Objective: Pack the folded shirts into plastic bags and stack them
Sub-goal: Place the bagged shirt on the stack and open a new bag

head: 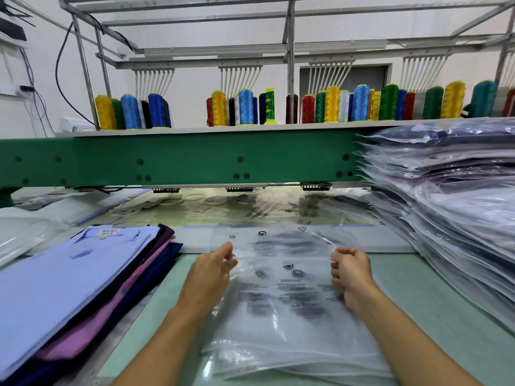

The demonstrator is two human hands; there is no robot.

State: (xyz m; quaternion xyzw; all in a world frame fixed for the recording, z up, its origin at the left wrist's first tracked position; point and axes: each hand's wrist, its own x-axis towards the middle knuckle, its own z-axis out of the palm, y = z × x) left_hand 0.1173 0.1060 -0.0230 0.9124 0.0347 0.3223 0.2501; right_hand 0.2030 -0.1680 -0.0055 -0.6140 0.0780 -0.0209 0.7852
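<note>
Green machine beam (181,160) spans the back. A tall stack of bagged shirts (446,207) sits at right on the table (434,316), and a pile of folded shirts (78,274) lies at left, light blue one on top. The plastic bag (281,288) lies front centre between them, on top of more empty bags. Its long axis runs away from the person, and the mouth looks to be at the far end. Left hand (211,271) and right hand (351,274) each pinch a side edge near the mouth, fingers curled on film. Step looks like opening the bag, no shirt in yet. Next move probably needs the mouth spread, then one hand freed for the top shirt.
</note>
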